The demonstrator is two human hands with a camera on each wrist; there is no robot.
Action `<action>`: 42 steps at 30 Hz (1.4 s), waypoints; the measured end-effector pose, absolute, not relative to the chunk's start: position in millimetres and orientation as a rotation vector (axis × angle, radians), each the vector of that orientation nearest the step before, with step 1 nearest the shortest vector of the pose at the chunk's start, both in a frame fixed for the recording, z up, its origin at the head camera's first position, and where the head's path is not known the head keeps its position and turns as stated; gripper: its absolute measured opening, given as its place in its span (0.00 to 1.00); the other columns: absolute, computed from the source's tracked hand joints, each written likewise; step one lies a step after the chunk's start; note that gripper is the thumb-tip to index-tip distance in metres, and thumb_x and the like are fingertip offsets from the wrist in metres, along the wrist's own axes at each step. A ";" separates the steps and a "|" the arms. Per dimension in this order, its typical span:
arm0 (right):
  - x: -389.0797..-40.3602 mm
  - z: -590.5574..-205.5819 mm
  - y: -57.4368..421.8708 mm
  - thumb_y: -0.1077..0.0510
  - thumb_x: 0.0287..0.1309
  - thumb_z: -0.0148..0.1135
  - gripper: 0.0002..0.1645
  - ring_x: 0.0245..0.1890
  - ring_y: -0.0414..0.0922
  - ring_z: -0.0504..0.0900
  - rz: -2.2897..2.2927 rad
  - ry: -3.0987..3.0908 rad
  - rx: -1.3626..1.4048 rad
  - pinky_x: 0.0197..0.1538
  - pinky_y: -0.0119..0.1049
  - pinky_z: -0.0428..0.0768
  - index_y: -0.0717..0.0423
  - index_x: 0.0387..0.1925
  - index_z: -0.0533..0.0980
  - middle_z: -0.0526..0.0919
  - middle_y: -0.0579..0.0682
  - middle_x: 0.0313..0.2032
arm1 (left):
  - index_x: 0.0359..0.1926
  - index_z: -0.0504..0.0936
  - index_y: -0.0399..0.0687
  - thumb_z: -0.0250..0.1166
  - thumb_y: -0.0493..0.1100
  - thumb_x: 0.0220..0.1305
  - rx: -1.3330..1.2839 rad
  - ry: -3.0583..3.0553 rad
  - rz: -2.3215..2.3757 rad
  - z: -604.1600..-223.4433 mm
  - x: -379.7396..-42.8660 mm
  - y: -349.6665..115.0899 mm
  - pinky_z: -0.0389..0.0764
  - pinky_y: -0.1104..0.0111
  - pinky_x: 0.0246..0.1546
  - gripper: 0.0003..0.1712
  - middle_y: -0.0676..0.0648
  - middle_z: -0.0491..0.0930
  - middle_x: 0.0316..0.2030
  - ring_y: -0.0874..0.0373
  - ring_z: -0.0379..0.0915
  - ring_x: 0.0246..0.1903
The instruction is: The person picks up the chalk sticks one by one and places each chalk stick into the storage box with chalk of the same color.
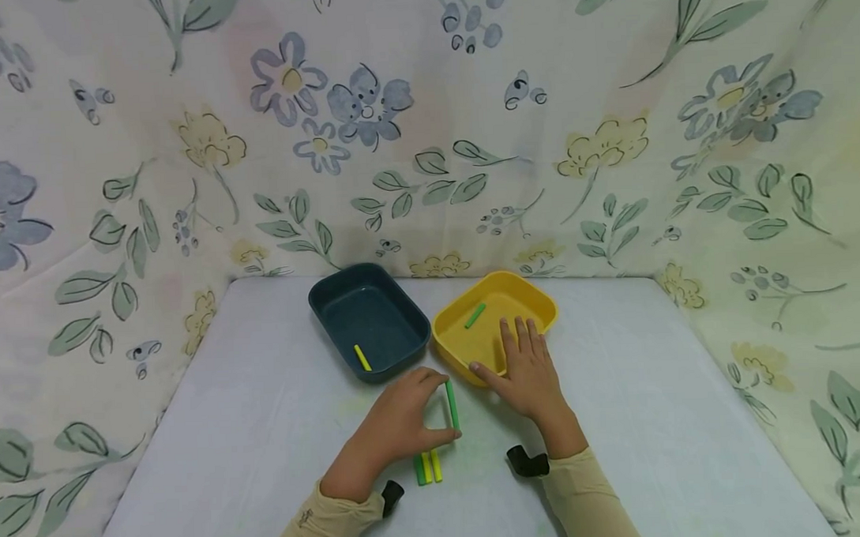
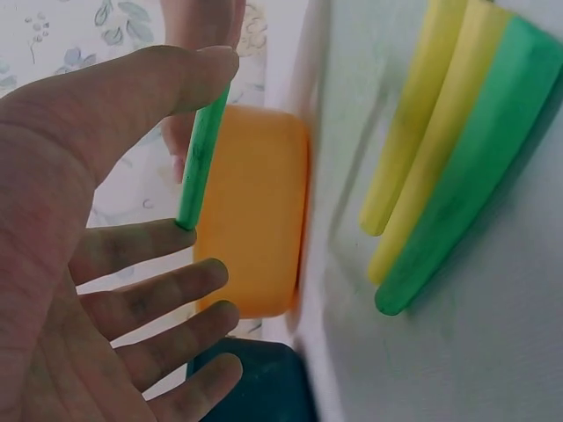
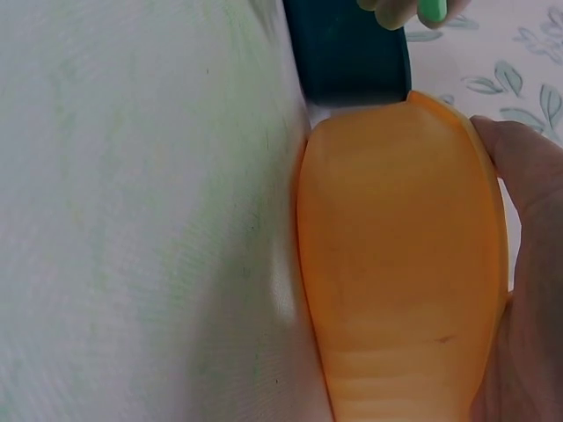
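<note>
My left hand pinches a green chalk stick by its two ends, thumb at one end and index finger at the other. In the left wrist view its other fingers are spread apart. My right hand lies over the near right side of the yellow tray, fingers straight and thumb at the near rim. Inside that tray is another green chalk stick. Below the left hand, two yellow chalk sticks and a green one lie side by side on the white cloth.
Left of the yellow tray stands a dark blue tray with one yellow chalk stick in it. White cloth with faint green smudges covers the table. Behind it hangs a flowered curtain. Black wrist pieces sit at both sleeves.
</note>
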State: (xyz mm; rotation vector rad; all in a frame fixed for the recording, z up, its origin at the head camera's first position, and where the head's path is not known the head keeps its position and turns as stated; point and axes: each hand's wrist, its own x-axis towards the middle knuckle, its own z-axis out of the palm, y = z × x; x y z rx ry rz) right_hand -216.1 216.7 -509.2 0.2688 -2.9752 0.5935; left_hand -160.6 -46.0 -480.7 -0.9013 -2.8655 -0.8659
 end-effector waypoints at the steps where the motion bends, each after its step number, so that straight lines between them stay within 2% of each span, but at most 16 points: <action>1: -216.0 -509.0 216.5 0.18 0.65 0.53 0.66 0.86 0.63 0.37 0.594 -2.978 0.269 0.84 0.64 0.42 0.52 0.87 0.47 0.46 0.65 0.84 | 0.69 0.79 0.43 0.81 0.64 0.56 -0.900 -2.861 -0.875 -480.6 -161.0 -46.3 0.80 0.52 0.65 0.47 0.46 0.81 0.63 0.50 0.78 0.63; 13: -214.9 -507.6 215.4 0.19 0.65 0.54 0.65 0.85 0.65 0.40 0.586 -2.970 0.274 0.84 0.66 0.42 0.54 0.86 0.48 0.47 0.66 0.84 | 0.71 0.78 0.46 0.81 0.63 0.55 -0.848 -2.820 -0.908 -476.9 -166.7 -48.9 0.80 0.50 0.66 0.47 0.45 0.80 0.65 0.47 0.77 0.65; 25: -216.9 -509.5 215.8 0.18 0.65 0.53 0.65 0.86 0.64 0.41 0.566 -2.970 0.278 0.84 0.64 0.43 0.53 0.86 0.48 0.48 0.65 0.84 | 0.71 0.79 0.46 0.81 0.64 0.56 -0.817 -2.822 -0.917 -475.1 -174.3 -45.4 0.79 0.51 0.67 0.47 0.45 0.81 0.64 0.49 0.77 0.65; 42: -217.8 -511.3 216.9 0.18 0.65 0.54 0.66 0.85 0.66 0.41 0.570 -2.965 0.278 0.83 0.66 0.43 0.54 0.86 0.48 0.48 0.66 0.84 | 0.72 0.78 0.44 0.81 0.63 0.57 -0.804 -2.768 -0.958 -469.6 -183.6 -43.5 0.80 0.49 0.66 0.48 0.44 0.80 0.65 0.47 0.77 0.64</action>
